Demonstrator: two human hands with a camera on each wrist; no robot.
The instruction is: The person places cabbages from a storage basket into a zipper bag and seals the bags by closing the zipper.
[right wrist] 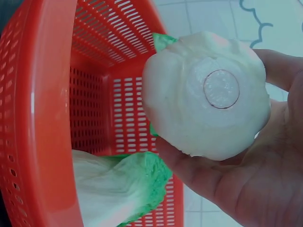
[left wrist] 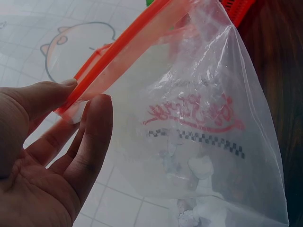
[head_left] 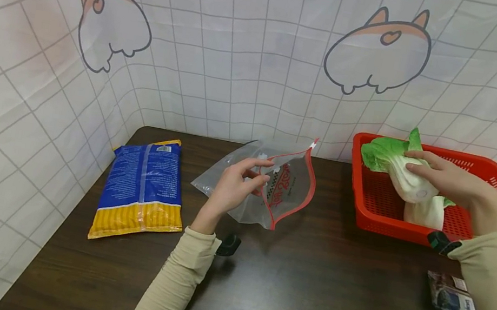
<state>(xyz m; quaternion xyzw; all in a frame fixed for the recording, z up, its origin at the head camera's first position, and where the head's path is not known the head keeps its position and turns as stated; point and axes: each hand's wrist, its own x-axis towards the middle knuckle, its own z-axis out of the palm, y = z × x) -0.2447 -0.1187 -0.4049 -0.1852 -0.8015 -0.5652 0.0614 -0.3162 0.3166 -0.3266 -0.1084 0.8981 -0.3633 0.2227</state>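
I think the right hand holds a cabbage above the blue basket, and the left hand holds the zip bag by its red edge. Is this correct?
Not quite: the basket is red, not blue, as the head view shows. The rest stands: the right hand holds a cabbage above it, and the left hand holds the zip bag by its red edge.

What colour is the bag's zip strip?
Red-orange, on the clear bag; clearest in the left wrist view.
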